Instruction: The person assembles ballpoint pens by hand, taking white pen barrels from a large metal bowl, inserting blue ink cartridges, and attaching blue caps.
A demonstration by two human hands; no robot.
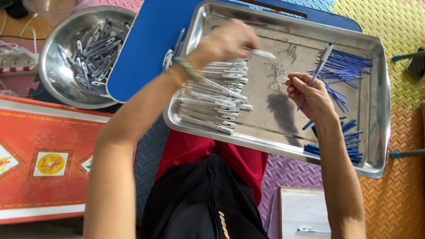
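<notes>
1. Nearest, gripping a slim pen assembly (319, 66) in the right hand (310, 93), fingers closed round the lower shaft, tip end pointing up over the steel tray (380, 132).
2. Judging the assembly as light, stiff and smooth: pinching mid-shaft, not at the thin end, for control.
3. Beside it, lying loose: blue refills (347, 66), thin and likely bendable.
4. Further left, resting in a stack: clear barrels (217, 97), probably slippery.
5. Above these, closing the left hand (228, 42) on a white pen part (264, 54), blurred.
6. Farthest, sitting apart: round bowl (48, 71) holding clipped caps.
</notes>
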